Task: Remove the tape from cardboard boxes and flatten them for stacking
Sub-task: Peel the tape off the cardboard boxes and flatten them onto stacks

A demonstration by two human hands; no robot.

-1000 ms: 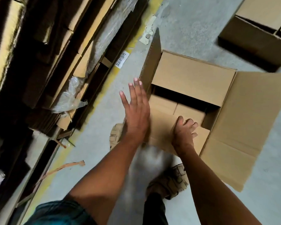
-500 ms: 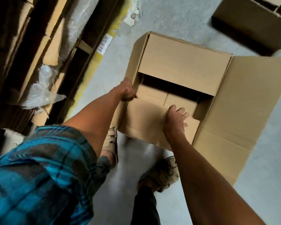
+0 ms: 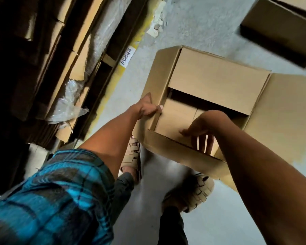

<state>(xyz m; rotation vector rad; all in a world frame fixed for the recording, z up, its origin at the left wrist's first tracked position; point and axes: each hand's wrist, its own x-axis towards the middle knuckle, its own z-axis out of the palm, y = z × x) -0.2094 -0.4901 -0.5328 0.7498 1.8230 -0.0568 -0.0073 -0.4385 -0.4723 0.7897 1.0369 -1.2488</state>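
A brown cardboard box [image 3: 217, 82] stands open on the grey floor in front of me, its far flap folded over the opening and its big right flap [image 3: 286, 110] spread flat. My left hand [image 3: 147, 107] grips the left wall, thumb over the top edge. My right hand [image 3: 201, 128] reaches into the opening, its straight fingers pointing down against the inside of the near wall. No tape shows on the box.
Flattened cardboard and clear plastic wrap [image 3: 67, 101] are stacked along the left behind a yellow floor line [image 3: 124, 68]. Another cardboard box [image 3: 279, 29] sits at the top right. My sandalled feet [image 3: 132, 156] stand just before the box.
My left hand went from hovering open to gripping the left wall. My right hand moved off the near flap and down inside the box. The left flap now stands closed in.
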